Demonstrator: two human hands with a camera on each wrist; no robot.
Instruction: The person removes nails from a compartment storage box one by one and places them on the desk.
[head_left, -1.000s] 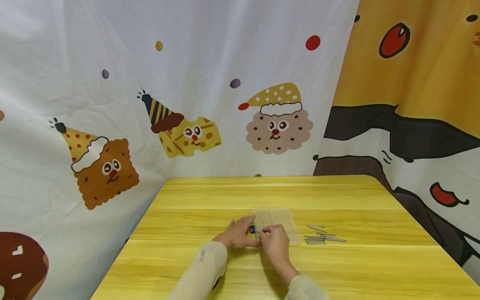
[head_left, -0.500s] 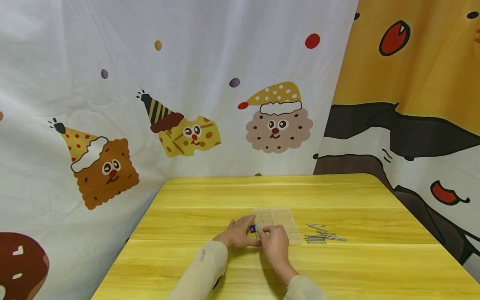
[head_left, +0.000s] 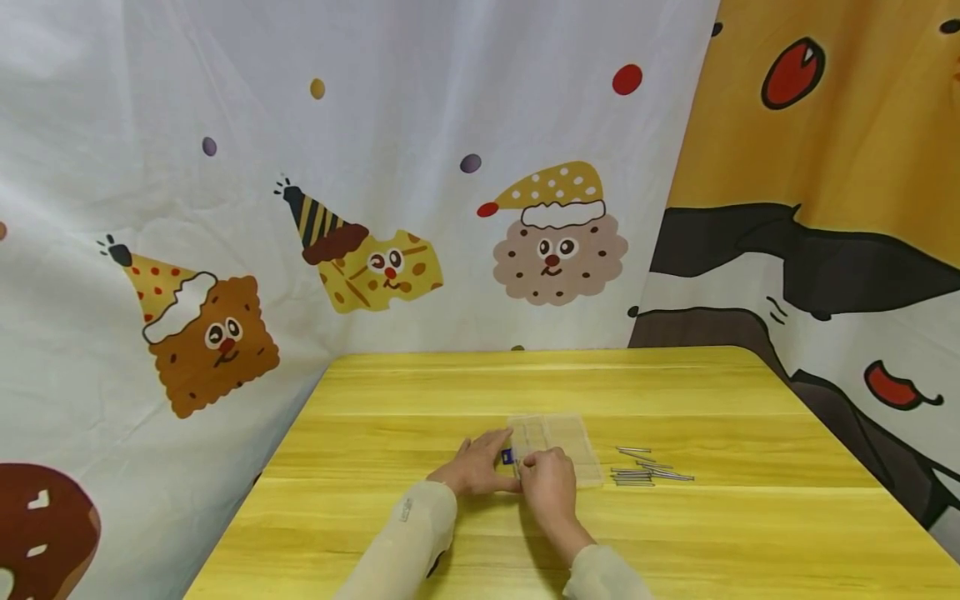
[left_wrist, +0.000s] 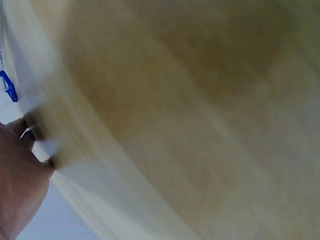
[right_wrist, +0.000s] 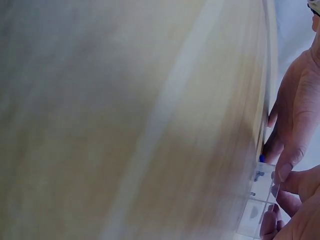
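A clear plastic box (head_left: pixel 573 450) with compartments and a blue catch (head_left: pixel 507 457) lies on the wooden table. My left hand (head_left: pixel 480 467) holds its left end, fingers at the far corner and thumb at the near one. My right hand (head_left: pixel 551 486) reaches over the near left part, its fingertips pinched together low at the compartments. A thin metal piece shows faintly at those fingertips; I cannot tell its kind. In the right wrist view, small metal pieces (right_wrist: pixel 259 175) sit inside the box, and the left thumb (right_wrist: pixel 286 171) touches its edge.
Several loose silver nails (head_left: pixel 633 477) lie in a small pile right of the box. The yellow wood-grain table (head_left: pixel 420 383) reaches back to a printed curtain (head_left: pixel 450 83) with cartoon figures, which also hangs along its sides.
Both hands stay almost where they were at the box. The right fingers shift only slightly. The nail pile looks unchanged, and the whole view moves a little.
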